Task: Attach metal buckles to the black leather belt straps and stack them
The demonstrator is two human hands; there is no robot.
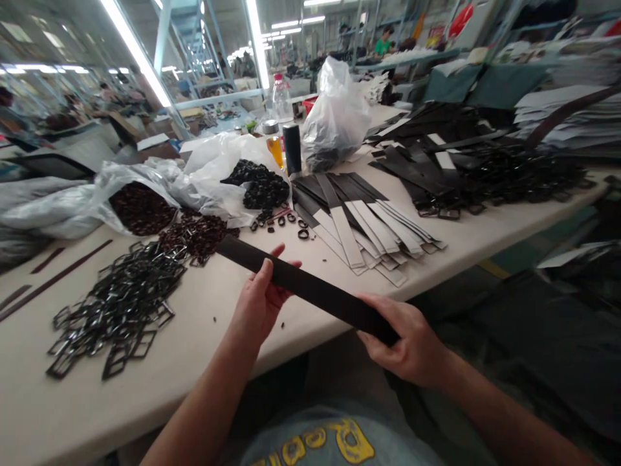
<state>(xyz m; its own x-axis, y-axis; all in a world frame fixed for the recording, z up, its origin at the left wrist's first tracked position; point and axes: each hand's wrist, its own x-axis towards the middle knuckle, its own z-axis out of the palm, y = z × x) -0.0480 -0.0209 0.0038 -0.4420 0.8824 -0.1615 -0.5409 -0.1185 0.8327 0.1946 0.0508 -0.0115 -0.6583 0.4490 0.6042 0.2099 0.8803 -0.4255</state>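
Observation:
A wide black strap (315, 288), like belt material, slants across in front of me above the table's near edge. My left hand (264, 291) grips it left of its middle, thumb on top and fingers underneath. Around its lower right end my right hand (402, 336) is closed. The strap's far left end comes close to a pile of small brown loops (196, 233). Left of my left hand lies a heap of dark rectangular buckles (123, 298). Beyond the strap, several black-and-white strips (359, 220) are fanned out on the table.
Plastic bags of brown pieces (140, 207) and black pieces (259, 184) lie open on the table (194, 349). Behind them stand a dark cylinder (292, 149), a clear bottle (280, 97) and a tied plastic bag (337, 110). More black straps with buckles (514, 171) are piled at right.

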